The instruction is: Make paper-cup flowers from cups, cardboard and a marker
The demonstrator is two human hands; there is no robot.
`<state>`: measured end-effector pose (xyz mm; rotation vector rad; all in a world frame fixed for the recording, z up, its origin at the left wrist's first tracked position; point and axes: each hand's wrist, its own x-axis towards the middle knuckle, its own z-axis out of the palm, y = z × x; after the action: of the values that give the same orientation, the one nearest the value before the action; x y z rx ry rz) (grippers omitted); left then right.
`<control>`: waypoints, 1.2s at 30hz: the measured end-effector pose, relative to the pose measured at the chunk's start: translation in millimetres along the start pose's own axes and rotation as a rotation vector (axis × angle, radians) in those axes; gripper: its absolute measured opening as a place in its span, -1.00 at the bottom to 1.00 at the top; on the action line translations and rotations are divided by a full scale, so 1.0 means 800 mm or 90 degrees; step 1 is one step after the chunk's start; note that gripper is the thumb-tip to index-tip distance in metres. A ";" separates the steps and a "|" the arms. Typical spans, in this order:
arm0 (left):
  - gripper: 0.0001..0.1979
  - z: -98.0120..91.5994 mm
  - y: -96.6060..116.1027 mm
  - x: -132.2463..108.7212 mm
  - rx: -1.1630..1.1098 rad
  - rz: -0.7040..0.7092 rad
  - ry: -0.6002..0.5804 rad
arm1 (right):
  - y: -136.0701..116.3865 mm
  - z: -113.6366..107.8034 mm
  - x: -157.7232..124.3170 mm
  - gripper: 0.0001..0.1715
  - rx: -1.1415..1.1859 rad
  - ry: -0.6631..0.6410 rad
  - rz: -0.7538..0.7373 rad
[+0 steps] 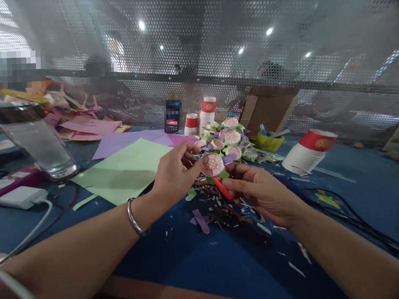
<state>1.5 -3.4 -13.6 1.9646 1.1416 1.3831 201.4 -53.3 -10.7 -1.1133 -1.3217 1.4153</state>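
Observation:
My left hand (179, 170) pinches the left rim of a small round paper cup bottom (212, 164) drawn over with red lines. A purple paper strip (230, 159) and green paper pieces stick out from its edge. My right hand (253, 187) is closed at the lower right of this piece, fingers at the purple and green parts. An orange-red stick-like object (222, 189) shows beside my right thumb; whether the hand holds it too is unclear. Just behind lies a heap of similar paper cup-bottom pieces (232, 137) with green and purple bits.
Green paper (122, 174) and purple paper (120, 141) lie left, near a glass jar (50, 146) and white charger (22, 197). Paper cups (207, 118), a phone (172, 117) and a yellow-green bowl (269, 142) stand behind; tilted cups (307, 152) and black cables (348, 209) lie right. Scraps litter the blue tabletop.

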 end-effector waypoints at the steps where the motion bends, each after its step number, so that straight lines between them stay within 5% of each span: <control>1: -0.80 0.001 0.001 -0.002 0.005 0.005 -0.002 | 0.001 0.001 0.000 -0.60 -0.011 -0.005 -0.009; 13: -0.69 -0.004 0.004 -0.003 -0.045 -0.012 -0.089 | 0.001 -0.002 0.001 -0.75 -0.036 0.030 -0.039; 20: -0.62 -0.011 -0.004 0.007 -0.248 -0.150 -0.262 | -0.001 -0.002 0.001 -0.75 -0.061 -0.003 -0.009; 30: -0.69 -0.004 0.003 0.005 -0.405 -0.266 -0.099 | 0.008 -0.003 0.005 -0.67 -0.053 0.020 0.015; 36: -0.75 0.006 0.012 -0.005 -0.426 -0.287 -0.134 | 0.010 0.001 0.005 -0.71 -0.056 0.021 0.001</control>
<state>8.7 -11.9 -10.2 1.2468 0.8087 1.0918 199.8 -50.1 -18.7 -1.1902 -1.3702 1.3451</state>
